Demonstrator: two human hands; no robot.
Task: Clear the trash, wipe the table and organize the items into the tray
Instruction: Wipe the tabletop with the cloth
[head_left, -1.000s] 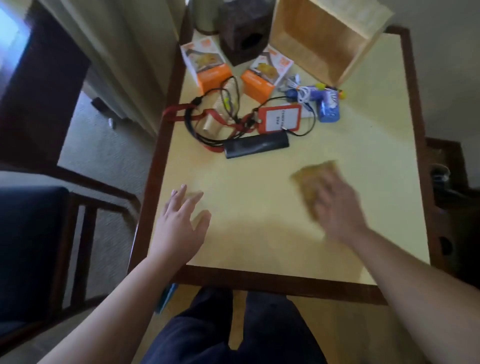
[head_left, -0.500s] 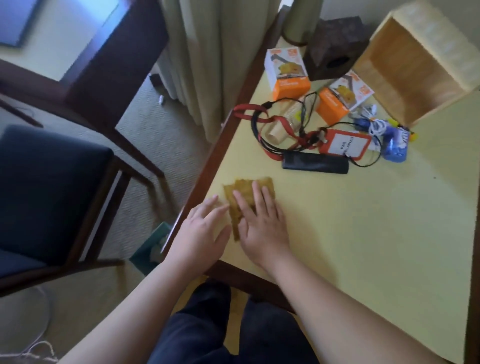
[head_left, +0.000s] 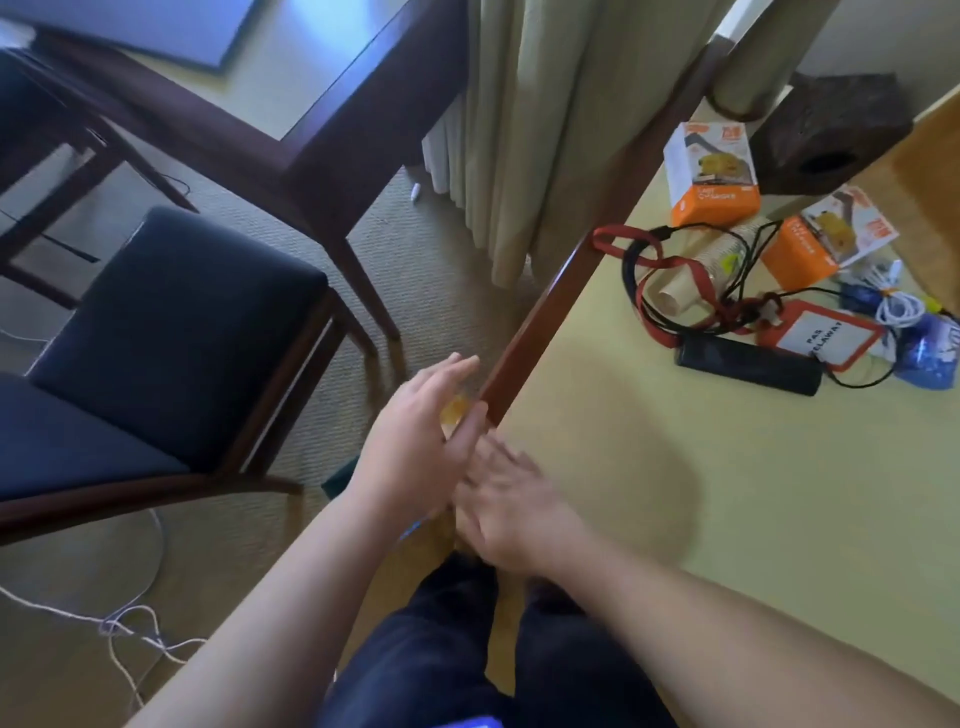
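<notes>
From your head camera, your left hand (head_left: 415, 441) is released, fingers straight, held just off the tabletop (head_left: 727, 493) edge; a yellowish scrap (head_left: 456, 406), small and blurred, shows just beyond its palm. Your right hand (head_left: 511, 506), blurred, lies flat and released at the tabletop corner, touching the left. Half a second ago that right hand pressed a tan cloth onto the tabletop; now both hands sit nearer the corner, and the cloth no longer shows under it. Boxes (head_left: 714, 166), cables and a badge (head_left: 821, 335) lie well beyond your right hand.
</notes>
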